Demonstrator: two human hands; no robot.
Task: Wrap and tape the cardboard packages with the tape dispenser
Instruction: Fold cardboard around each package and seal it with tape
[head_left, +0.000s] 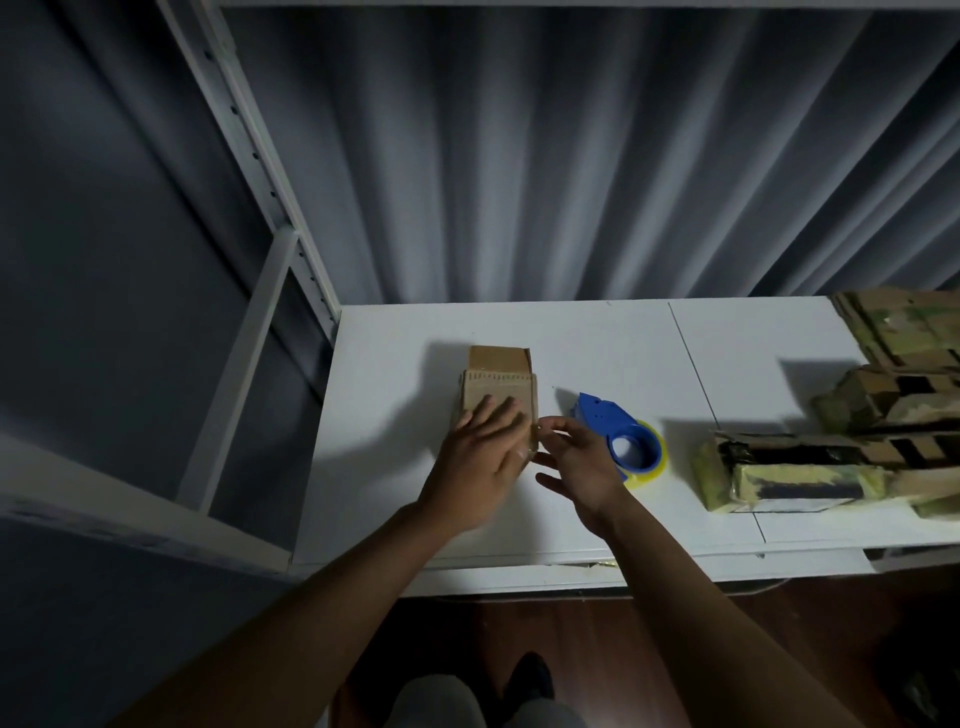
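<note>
The small cardboard package (497, 395) lies flat on the white table (623, 343). The left hand (480, 452) presses on it with flat fingers. The right hand (574, 457) pinches its right edge. It looks light and stiff, so hold its edges. The tape dispenser (621, 434) sits just beside.

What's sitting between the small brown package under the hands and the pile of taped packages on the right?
In the head view, the blue tape dispenser lies on the white table between the package and the pile.
</note>
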